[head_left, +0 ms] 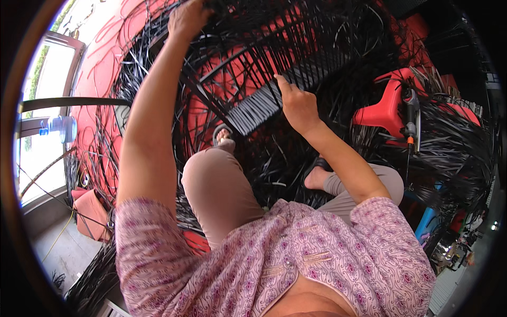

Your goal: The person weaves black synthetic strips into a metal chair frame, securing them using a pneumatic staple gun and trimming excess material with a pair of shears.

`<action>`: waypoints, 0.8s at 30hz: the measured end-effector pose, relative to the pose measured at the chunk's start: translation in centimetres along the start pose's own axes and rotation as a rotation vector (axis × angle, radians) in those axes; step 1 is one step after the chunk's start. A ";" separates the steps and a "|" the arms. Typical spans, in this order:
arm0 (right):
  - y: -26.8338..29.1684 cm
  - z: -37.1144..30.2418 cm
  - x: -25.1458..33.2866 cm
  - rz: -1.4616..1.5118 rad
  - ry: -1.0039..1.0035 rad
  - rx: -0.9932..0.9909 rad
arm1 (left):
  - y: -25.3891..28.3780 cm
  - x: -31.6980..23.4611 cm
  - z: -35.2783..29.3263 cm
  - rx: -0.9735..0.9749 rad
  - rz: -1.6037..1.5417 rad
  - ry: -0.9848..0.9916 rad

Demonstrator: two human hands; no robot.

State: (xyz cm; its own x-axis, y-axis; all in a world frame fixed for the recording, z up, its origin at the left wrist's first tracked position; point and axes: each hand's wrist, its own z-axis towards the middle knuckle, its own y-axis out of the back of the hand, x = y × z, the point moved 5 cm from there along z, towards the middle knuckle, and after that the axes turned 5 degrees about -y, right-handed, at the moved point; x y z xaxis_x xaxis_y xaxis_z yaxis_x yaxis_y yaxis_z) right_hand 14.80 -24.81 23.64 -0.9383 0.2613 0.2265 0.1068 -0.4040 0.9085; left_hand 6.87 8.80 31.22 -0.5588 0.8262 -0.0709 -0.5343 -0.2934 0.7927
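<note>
Woven black frame [256,110], red floor [100,63] — strewn black strips [449,164], bright opening [46,74]

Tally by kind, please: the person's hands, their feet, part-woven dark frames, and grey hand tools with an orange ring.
Hands: 2 (left hand, right hand)
Feet: 2 (left foot, right foot)
Part-woven frame: 1
Grey tool: 1
Total: 6

Daylight strong at left through a pale-framed window or door [77,48], greenery outside; floor red [100,68] over the upper area, smooth grey floor [55,245] at lower left; red plastic furniture, probably a stool [384,112], at right; upper right corner dark.
</note>
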 end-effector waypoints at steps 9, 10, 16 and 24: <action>-14.8 -2.9 -1.8 0.150 -0.194 0.170 | -8.9 -1.5 -11.6 0.047 -0.492 0.456; -15.4 -3.0 -2.3 0.210 -0.200 0.152 | -12.1 -2.1 -14.2 0.180 -0.585 0.573; -19.2 -5.1 -3.0 0.503 -0.331 0.148 | -21.7 -4.4 -25.3 0.537 -1.059 1.192; -19.9 -6.9 -4.7 0.673 -0.550 0.247 | -21.4 -6.8 -24.0 0.653 -1.361 1.047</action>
State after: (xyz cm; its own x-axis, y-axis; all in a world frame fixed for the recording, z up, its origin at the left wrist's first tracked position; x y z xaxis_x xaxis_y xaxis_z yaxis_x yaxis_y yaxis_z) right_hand 14.78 -24.03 2.12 -0.3686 0.4460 0.8156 0.7034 -0.4398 0.5584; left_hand 6.94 -2.10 0.20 -0.2566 -0.3750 -0.8908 -0.7415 0.6675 -0.0674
